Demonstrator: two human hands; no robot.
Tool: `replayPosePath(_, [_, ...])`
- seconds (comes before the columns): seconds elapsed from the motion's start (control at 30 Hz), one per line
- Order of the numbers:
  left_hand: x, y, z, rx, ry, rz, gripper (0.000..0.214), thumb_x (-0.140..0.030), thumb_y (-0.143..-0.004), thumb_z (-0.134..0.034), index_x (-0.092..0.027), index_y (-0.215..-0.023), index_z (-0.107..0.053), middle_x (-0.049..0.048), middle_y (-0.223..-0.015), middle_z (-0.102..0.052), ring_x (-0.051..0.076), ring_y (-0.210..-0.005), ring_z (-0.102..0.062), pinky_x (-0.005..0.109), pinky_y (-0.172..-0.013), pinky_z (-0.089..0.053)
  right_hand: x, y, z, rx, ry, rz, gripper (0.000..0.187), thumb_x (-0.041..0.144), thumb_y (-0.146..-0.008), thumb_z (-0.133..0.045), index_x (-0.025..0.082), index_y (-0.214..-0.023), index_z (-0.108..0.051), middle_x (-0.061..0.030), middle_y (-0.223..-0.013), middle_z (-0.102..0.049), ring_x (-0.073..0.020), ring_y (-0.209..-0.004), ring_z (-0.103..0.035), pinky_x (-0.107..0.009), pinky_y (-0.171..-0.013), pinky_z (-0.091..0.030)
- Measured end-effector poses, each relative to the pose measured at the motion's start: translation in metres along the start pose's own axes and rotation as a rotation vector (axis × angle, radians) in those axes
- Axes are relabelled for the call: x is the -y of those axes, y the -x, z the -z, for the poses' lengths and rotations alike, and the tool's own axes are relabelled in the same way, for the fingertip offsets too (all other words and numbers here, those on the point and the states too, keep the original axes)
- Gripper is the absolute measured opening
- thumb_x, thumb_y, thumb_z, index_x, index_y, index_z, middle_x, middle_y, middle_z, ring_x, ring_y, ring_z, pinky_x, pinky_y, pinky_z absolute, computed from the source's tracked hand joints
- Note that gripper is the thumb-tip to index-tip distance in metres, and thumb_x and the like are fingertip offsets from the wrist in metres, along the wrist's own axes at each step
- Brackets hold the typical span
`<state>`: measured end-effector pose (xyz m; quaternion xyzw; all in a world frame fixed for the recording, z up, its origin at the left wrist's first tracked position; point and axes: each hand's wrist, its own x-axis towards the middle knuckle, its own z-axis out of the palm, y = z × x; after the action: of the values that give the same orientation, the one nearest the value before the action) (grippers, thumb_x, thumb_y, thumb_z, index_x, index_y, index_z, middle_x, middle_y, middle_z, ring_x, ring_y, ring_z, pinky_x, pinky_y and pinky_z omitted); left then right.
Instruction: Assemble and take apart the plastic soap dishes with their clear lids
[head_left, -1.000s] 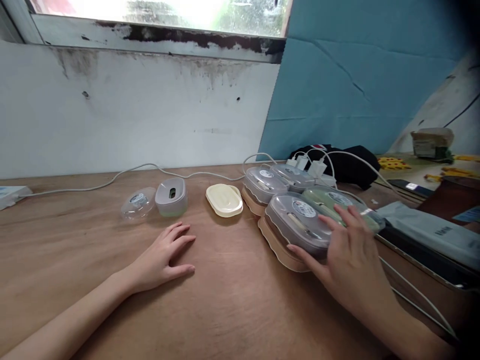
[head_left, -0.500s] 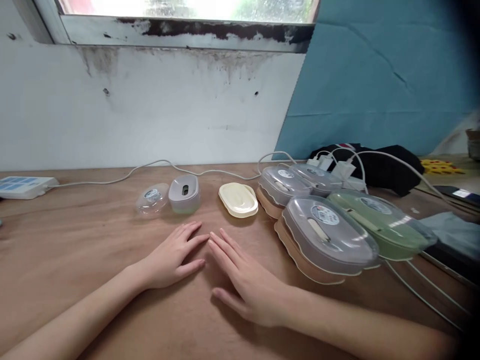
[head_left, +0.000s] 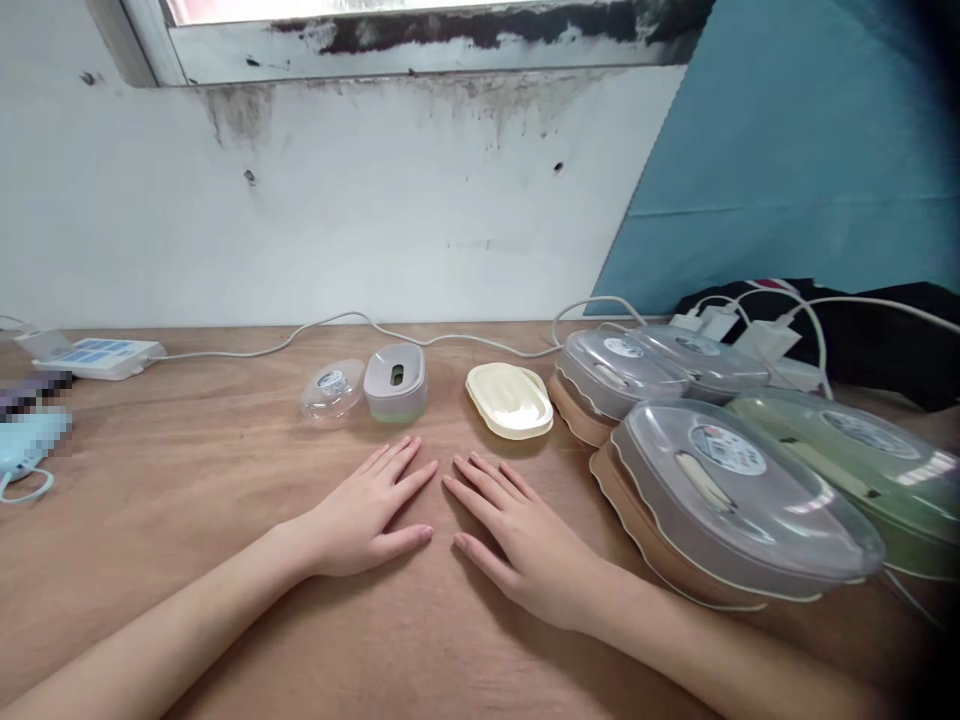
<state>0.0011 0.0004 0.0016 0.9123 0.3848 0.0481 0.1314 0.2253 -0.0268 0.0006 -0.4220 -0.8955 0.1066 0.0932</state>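
My left hand (head_left: 370,515) lies flat on the wooden table (head_left: 360,640), fingers stretched out and empty. To its right, my right hand (head_left: 517,540) also rests palm down with spread fingers and holds nothing. Beyond the left fingertips stands a small grey and green plastic box (head_left: 397,385) with a slot in its top. A clear plastic cover (head_left: 331,390) with a round label leans or lies just left of it. Past my right hand is a cream-coloured oval plastic piece, perhaps a lid (head_left: 510,400).
Several lidded plastic containers, a grey one (head_left: 720,490) and a green one (head_left: 862,460) among them, crowd the right side. A white cable (head_left: 450,340) runs along the wall to a white power strip (head_left: 112,358). Light-blue object (head_left: 34,440) at far left.
My view has turned left, so the table's things sit farther right. My right hand has drawn slightly away from the left, and its fingers are more spread.
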Motion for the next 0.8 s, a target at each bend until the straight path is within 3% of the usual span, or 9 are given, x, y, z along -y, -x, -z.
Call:
replayPosePath(0.17, [0.000,-0.001,0.001,0.021,-0.041,0.005,0.067,-0.053,-0.089,-0.039,-0.015,-0.143,-0.023,0.0160,-0.150,-0.008,0.028,-0.138,-0.005,0.048,-0.111,-0.015,-0.001,-0.002,0.002,-0.017,0.032,0.040,0.053,0.034,-0.090,-0.038,0.014,-0.139,-0.035,-0.0129,-0.146,-0.030,-0.0287,-0.136,-0.022,-0.052,-0.108,-0.025])
replayPosePath(0.3, [-0.001,-0.002,0.002,0.016,-0.038,0.000,0.066,-0.052,-0.090,-0.038,-0.015,-0.142,-0.024,0.0158,-0.150,-0.009,0.027,-0.138,-0.006,0.048,-0.111,-0.016,-0.006,-0.003,0.000,-0.117,0.015,0.064,0.043,0.028,-0.088,-0.043,0.015,-0.128,-0.048,-0.0136,-0.138,-0.044,-0.0272,-0.129,-0.036,-0.048,-0.104,-0.034])
replayPosePath(0.4, [-0.002,-0.002,0.002,0.010,-0.027,-0.001,0.065,-0.051,-0.090,-0.040,-0.015,-0.142,-0.025,0.0161,-0.150,-0.010,0.028,-0.138,-0.007,0.049,-0.110,-0.017,-0.010,-0.006,-0.002,-0.304,0.077,-0.034,0.037,0.023,-0.085,-0.044,0.013,-0.119,-0.054,-0.0150,-0.133,-0.047,-0.0280,-0.126,-0.039,-0.046,-0.102,-0.037])
replayPosePath(0.53, [-0.002,-0.001,0.002,0.010,-0.028,0.003,0.065,-0.049,-0.089,-0.042,-0.014,-0.141,-0.027,0.0159,-0.150,-0.011,0.029,-0.138,-0.008,0.050,-0.110,-0.016,-0.020,-0.015,-0.002,-0.513,0.171,-0.272,0.047,0.020,-0.082,-0.047,0.010,-0.128,-0.043,-0.0176,-0.139,-0.038,-0.0336,-0.132,-0.027,-0.052,-0.102,-0.032])
replayPosePath(0.63, [-0.001,-0.001,0.002,0.007,-0.026,0.002,0.064,-0.049,-0.089,-0.042,-0.015,-0.141,-0.027,0.0162,-0.150,-0.012,0.029,-0.138,-0.008,0.050,-0.110,-0.017,-0.028,-0.021,-0.003,-0.523,0.182,-0.377,0.047,0.022,-0.082,-0.048,0.009,-0.127,-0.041,-0.0219,-0.136,-0.040,-0.0383,-0.131,-0.026,-0.058,-0.097,-0.034])
replayPosePath(0.8, [-0.003,-0.001,0.003,0.010,-0.015,-0.004,0.064,-0.048,-0.089,-0.043,-0.013,-0.140,-0.028,0.0176,-0.149,-0.013,0.031,-0.138,-0.009,0.052,-0.109,-0.017,-0.032,-0.020,-0.005,-0.489,0.162,-0.359,0.018,0.020,-0.084,-0.046,0.011,-0.096,-0.055,-0.0250,-0.127,-0.047,-0.0397,-0.126,-0.034,-0.056,-0.090,-0.041])
